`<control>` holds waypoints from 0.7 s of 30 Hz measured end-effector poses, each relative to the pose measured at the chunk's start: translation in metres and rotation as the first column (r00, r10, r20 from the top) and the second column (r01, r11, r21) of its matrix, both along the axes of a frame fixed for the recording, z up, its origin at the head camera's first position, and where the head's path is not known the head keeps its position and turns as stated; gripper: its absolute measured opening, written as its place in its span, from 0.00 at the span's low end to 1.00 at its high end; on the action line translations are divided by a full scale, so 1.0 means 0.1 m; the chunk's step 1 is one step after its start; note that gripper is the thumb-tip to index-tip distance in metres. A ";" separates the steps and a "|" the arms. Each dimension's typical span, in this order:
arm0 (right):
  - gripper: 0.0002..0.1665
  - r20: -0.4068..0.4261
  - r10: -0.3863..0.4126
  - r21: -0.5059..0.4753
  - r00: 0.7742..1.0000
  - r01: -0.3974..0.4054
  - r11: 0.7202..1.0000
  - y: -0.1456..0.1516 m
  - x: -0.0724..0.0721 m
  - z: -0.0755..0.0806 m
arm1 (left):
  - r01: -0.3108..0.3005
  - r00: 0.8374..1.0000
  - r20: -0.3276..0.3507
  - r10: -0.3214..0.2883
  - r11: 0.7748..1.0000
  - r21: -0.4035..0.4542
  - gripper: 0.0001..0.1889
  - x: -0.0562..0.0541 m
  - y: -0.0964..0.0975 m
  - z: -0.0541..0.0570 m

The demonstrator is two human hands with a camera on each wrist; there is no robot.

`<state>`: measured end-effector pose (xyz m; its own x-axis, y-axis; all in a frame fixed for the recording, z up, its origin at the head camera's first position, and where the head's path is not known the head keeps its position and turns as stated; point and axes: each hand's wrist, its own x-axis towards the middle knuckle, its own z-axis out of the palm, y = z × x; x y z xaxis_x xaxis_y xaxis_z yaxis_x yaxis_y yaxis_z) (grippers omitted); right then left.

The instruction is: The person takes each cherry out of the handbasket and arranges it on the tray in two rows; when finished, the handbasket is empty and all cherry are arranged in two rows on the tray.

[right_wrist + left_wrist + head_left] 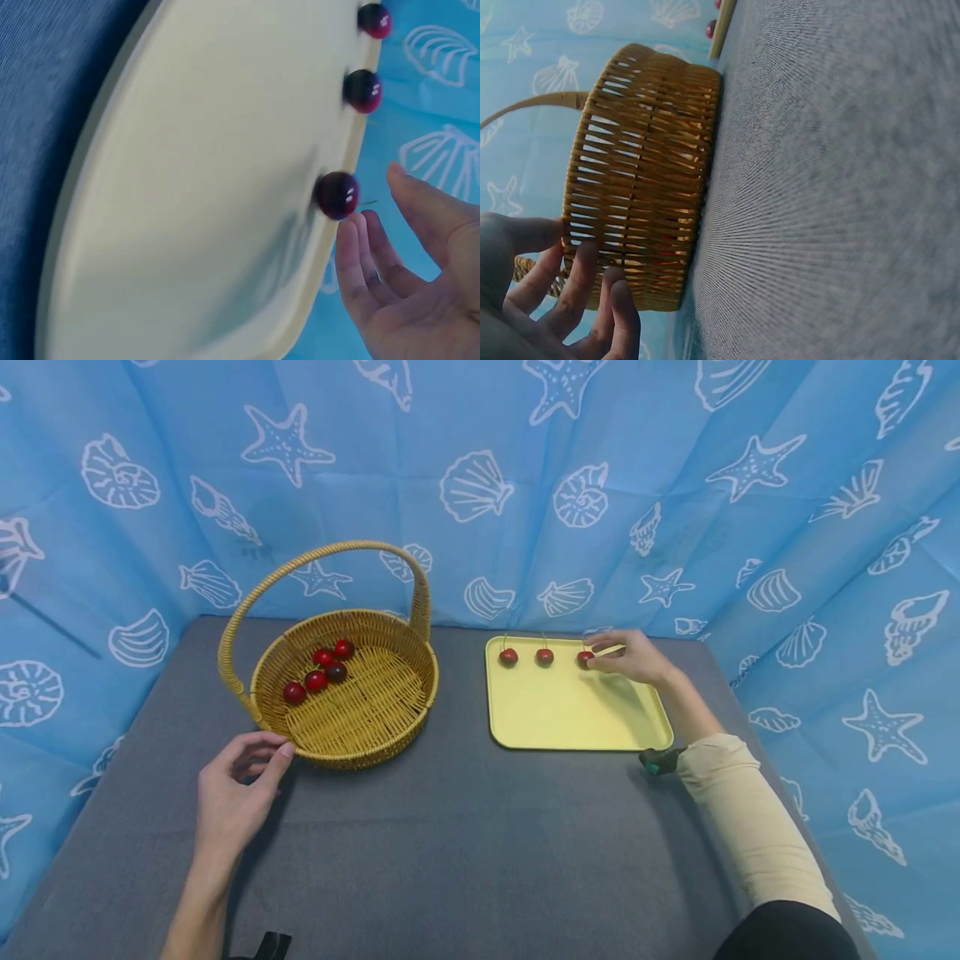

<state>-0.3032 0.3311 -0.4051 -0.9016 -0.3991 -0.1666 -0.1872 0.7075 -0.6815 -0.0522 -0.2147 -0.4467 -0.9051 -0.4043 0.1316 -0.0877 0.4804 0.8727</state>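
My left hand (pixel 238 785) pinches the rim of a round wicker basket (pixel 360 756) between thumb and fingers; in the left wrist view the fingertips lie against its woven outer wall. Several dark red cherries (pixel 316 681) lie in the basket's left part. On the right, my right hand (pixel 633 656) is over the far right corner of a yellow tray (pixel 570 718). Its thumb and fingers are spread apart around the stem of a cherry (pixel 337 195), fingertips right beside the fruit. Two more cherries (pixel 544 657) sit in line with it along the tray's far edge.
The basket's tall arched handle (pixel 322 553) rises over its left and back. A grey cloth (pixel 465 843) covers the table. Behind and to the right hangs a blue curtain (pixel 420 452) with white shells and starfish, close to the table's far edge.
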 end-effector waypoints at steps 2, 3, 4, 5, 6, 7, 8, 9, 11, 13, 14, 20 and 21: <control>0.28 -0.012 0.007 -0.003 1.000 -0.007 1.000 -0.04 0.02 0.05 | 0.001 1.000 -0.002 -0.001 1.000 0.001 0.12 0.00 0.00 0.00; 0.28 -0.010 0.005 -0.007 1.000 -0.006 1.000 -0.06 0.03 0.07 | 0.000 1.000 -0.002 0.000 1.000 -0.001 0.12 0.00 0.00 0.00; 0.28 -0.006 -0.002 -0.019 1.000 0.001 1.000 -0.10 0.05 0.10 | -0.001 1.000 -0.002 0.001 1.000 -0.002 0.12 0.00 0.00 0.00; 0.28 -0.003 -0.008 -0.030 1.000 0.008 1.000 -0.13 0.06 0.12 | -0.002 1.000 -0.002 0.002 1.000 -0.004 0.12 0.00 0.00 0.00; 0.28 0.002 -0.018 -0.045 1.000 0.018 0.999 -0.17 0.08 0.15 | -0.002 1.000 0.000 0.002 1.000 -0.005 0.12 0.00 0.00 0.00; 0.28 0.006 -0.025 -0.059 1.000 0.026 0.998 -0.22 0.10 0.18 | -0.004 1.000 0.001 0.004 1.000 -0.008 0.12 0.00 0.00 0.00; 0.28 0.009 -0.031 -0.072 0.999 0.032 0.997 -0.26 0.11 0.20 | -0.006 1.000 0.004 0.006 1.000 -0.008 0.12 0.00 0.00 0.00; 0.28 0.010 -0.033 -0.082 0.999 0.033 0.996 -0.31 0.13 0.23 | -0.008 1.000 0.007 0.008 1.000 -0.011 0.12 0.00 0.00 0.00; 0.28 0.015 -0.029 -0.103 0.999 0.030 0.994 -0.40 0.16 0.27 | -0.011 1.000 0.013 0.011 1.000 -0.010 0.12 -0.01 0.00 0.00; 0.28 0.020 -0.016 -0.116 1.000 0.019 0.993 -0.49 0.18 0.31 | -0.013 1.000 0.015 0.013 1.000 -0.008 0.12 -0.01 0.00 -0.01; 0.28 0.025 -0.010 -0.121 1.000 0.013 0.993 -0.54 0.19 0.33 | -0.013 1.000 0.015 0.013 1.000 -0.005 0.12 -0.01 0.00 -0.01; 0.24 -0.001 0.051 -0.144 0.999 -0.051 0.988 -0.84 0.24 0.43 | -0.008 1.000 0.018 0.008 1.000 0.005 0.12 0.01 0.00 0.01; 0.23 -0.013 0.064 -0.151 0.998 -0.066 0.986 -0.89 0.25 0.45 | -0.009 1.000 0.021 0.008 1.000 0.005 0.12 0.01 0.01 0.01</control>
<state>-0.2781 0.2416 -0.3605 -0.8740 -0.4771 -0.0926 -0.2355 0.5823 -0.7781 -0.0513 -0.2142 -0.4452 -0.9042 -0.4127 0.1101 -0.1104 0.4747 0.8732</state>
